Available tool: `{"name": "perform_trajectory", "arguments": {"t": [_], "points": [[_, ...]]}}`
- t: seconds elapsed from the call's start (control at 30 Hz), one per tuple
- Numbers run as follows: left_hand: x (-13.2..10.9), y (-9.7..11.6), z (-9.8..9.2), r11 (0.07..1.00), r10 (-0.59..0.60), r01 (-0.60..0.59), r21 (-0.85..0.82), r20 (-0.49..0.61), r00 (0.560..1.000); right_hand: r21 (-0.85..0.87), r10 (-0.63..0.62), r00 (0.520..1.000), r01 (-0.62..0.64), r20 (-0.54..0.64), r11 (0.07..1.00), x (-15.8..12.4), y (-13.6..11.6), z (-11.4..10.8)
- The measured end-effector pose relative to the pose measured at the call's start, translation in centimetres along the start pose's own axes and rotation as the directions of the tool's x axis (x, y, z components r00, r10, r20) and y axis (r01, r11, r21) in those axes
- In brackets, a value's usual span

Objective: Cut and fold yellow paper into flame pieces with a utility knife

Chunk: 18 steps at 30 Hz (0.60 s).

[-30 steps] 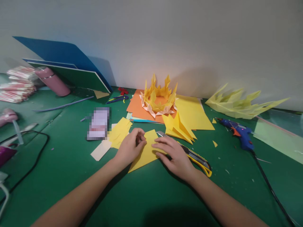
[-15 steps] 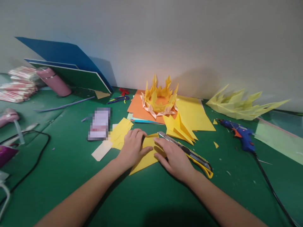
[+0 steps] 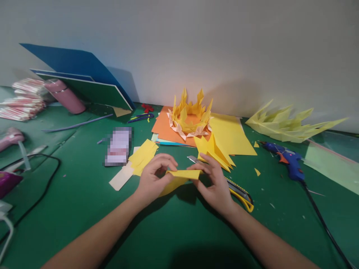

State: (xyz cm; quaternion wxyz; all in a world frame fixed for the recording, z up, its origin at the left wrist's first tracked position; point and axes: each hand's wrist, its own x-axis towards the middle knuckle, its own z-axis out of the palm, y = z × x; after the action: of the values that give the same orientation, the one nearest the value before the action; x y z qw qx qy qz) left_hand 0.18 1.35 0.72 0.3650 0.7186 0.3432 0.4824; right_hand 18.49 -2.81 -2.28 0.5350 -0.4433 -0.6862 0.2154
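Note:
A yellow sheet of paper (image 3: 183,175) is raised off the table, its far edge bent over into a narrow strip facing me. My left hand (image 3: 155,177) pinches the paper's left end between thumb and fingers. At the right end, my right hand (image 3: 214,183) grips it with the thumb below and fingers above. Partly hidden under my right hand lies a utility knife (image 3: 239,194) with a yellow handle, its blade tip showing to the left. Folded yellow paper pieces (image 3: 213,151) lie just beyond, and a pile of yellow paper (image 3: 143,155) is left of my left hand.
A folded yellow paper crown (image 3: 190,119) stands on coloured sheets at the back. Further right are a pale yellow folded strip (image 3: 291,125) and a blue glue gun (image 3: 288,158) with its cord. A phone (image 3: 119,146) and pink bottle (image 3: 66,96) are on the left.
The yellow paper was flat on the table under both hands; now it is lifted with its far edge turned over. My fingers have closed on its two ends.

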Motion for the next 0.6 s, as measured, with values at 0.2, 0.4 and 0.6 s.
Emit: {"name": "perform_trajectory", "arguments": {"t": [0.2,0.4,0.6], "points": [[0.5,1.6,-2.1,0.849,0.489,-0.501,0.167,0.110,0.865,-0.253,-0.482,0.876,0.464,-0.011,0.849,0.1,-1.7,-1.8],[0.7,0.7,-4.0,0.782,0.496,-0.587,0.211,0.359,0.790,-0.373,-0.561,0.820,0.558,0.112,0.741,0.3,-1.9,-1.8],[0.6,-1.6,-4.8,0.858,0.194,-0.410,0.309,0.545,0.816,-0.236,-0.417,0.823,0.525,0.386,0.818,0.9,-0.4,-0.8]]}}
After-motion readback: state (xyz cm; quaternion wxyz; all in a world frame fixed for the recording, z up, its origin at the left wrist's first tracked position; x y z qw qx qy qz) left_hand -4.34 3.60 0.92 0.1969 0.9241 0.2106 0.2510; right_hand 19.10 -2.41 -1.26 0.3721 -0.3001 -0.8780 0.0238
